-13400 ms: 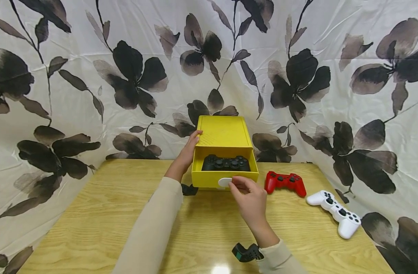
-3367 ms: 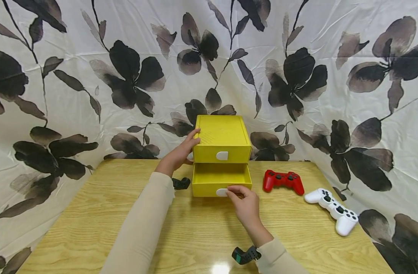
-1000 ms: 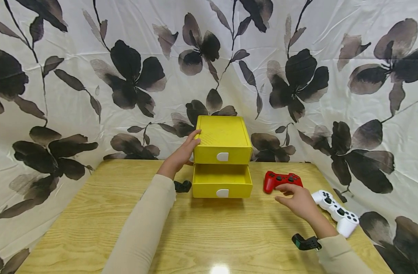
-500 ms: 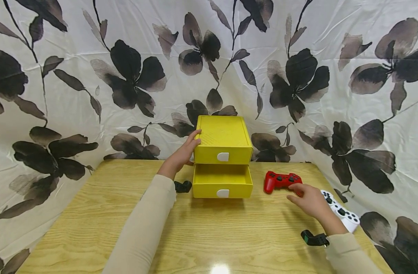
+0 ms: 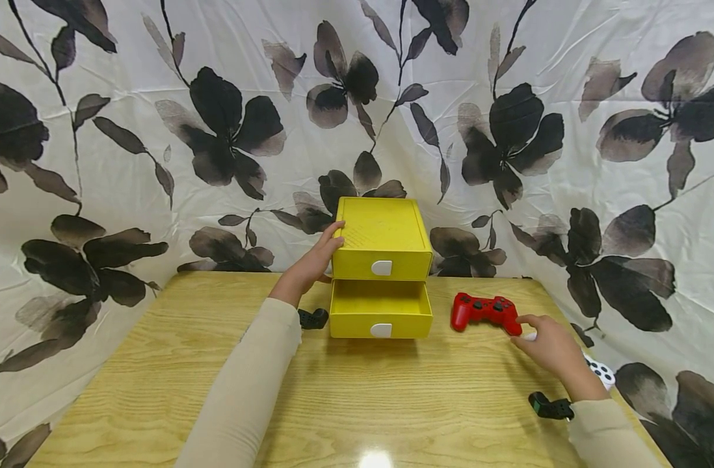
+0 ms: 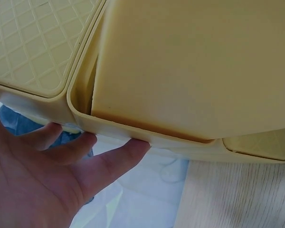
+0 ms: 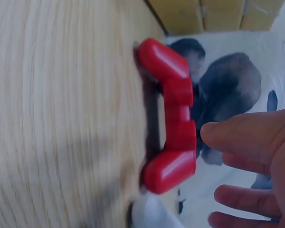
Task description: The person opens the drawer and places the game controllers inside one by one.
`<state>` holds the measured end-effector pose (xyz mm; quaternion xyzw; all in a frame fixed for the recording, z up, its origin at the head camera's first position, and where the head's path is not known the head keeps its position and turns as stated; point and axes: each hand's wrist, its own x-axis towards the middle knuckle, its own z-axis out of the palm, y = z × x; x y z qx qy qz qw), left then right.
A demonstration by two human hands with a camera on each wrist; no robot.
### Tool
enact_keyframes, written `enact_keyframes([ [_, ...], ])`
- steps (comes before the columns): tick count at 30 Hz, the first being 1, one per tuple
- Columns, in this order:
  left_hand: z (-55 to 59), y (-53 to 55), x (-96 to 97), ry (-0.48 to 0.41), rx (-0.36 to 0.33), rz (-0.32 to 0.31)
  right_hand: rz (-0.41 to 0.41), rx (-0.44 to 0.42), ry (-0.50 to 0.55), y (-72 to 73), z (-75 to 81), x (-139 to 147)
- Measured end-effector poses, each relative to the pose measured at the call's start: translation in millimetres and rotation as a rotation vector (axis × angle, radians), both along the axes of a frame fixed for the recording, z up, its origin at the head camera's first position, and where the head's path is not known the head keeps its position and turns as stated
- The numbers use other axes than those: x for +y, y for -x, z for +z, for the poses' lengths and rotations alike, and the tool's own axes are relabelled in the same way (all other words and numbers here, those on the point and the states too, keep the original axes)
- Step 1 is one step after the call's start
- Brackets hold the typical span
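Note:
A yellow two-drawer box [image 5: 383, 224] stands at the back middle of the table. Its upper drawer is shut, while the lower drawer [image 5: 354, 326] is pulled out with a bare interior. My left hand [image 5: 311, 263] rests against the box's left side; in the left wrist view, extended fingertips touch the box's edge. My right hand [image 5: 551, 348], thumb and fingers apart, hovers over the white game controller [image 5: 603, 372] and hides most of it. Beside those fingertips lies a red game controller [image 5: 473, 311]. The right wrist view shows nothing between the fingers.
The wooden table [image 5: 216, 364] meets a floral cloth [image 5: 357, 117] at the back and sides. White tabs [image 5: 382, 267] mark the drawer fronts. A black wrist device [image 5: 550, 405] is worn at my right wrist, another [image 5: 313, 318] at the left.
Earlier, the upper drawer with a black controller inside was pushed in and the lower one pulled out. My right hand has since left the lower tab and moved right, past the red controller.

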<state>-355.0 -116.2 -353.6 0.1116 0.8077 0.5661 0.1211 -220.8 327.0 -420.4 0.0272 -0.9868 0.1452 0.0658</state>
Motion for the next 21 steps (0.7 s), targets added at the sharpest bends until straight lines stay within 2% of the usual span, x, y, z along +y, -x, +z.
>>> enact_keyframes([
  [8, 4.1, -2.7, 0.4, -0.004, -0.018, -0.009, -0.037, -0.003, -0.05, -2.5, -3.1, 16],
  [16, 24.1, -23.1, 3.4, -0.007, -0.035, -0.037, -0.069, -0.035, -0.042, -3.7, -1.4, 30],
  [19, 26.3, -25.7, 3.9, -0.003, -0.034, -0.035, -0.081, -0.056, -0.038, -4.3, -1.7, 34],
  [21, 23.6, -23.3, 3.2, -0.002, -0.033, -0.033, -0.088, -0.066, -0.043, -4.8, -2.0, 37],
])
